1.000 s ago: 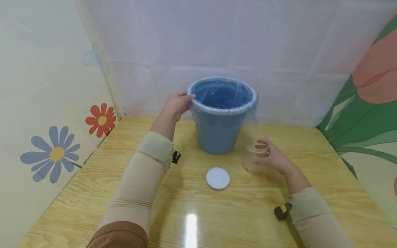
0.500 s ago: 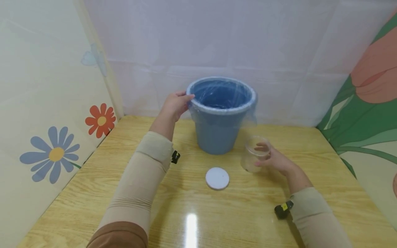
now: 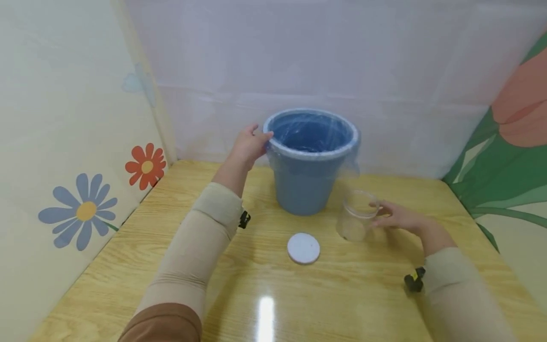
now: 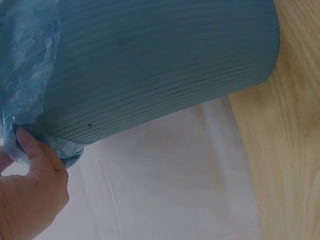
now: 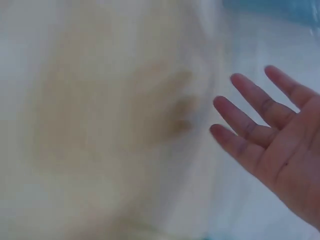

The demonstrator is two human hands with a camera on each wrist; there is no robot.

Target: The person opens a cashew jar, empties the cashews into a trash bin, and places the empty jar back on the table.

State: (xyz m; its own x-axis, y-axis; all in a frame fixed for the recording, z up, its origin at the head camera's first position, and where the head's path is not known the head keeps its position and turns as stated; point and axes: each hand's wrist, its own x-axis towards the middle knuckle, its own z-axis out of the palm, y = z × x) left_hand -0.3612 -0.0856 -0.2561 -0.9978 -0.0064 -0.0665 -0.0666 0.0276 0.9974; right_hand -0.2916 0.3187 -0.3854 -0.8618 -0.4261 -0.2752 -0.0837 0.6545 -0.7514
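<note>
A blue trash can [image 3: 304,190] stands on the table, a clear plastic liner [image 4: 31,55] folded over its rim. My left hand [image 3: 249,147] grips the left side of that rim; in the left wrist view the left hand [image 4: 37,187] has its fingers on the bunched liner. Right of the can stands a clear, lidless jar [image 3: 356,221], upright. My right hand [image 3: 399,217] is at its right side, fingertips beside the jar's rim. Seen from the right wrist, the right hand [image 5: 285,125] has straight, spread fingers. A round white lid [image 3: 303,248] lies flat in front of the can.
The wood-grain table [image 3: 333,304] reaches back to a pale sheet [image 3: 239,57] hung behind the can. Flower-printed panels [image 3: 85,123] flank the table on both sides.
My right hand has loosened from around the jar and drawn to the right. The jar has stayed on the table. The left hand keeps hold of the can's rim. The head view has shifted slightly.
</note>
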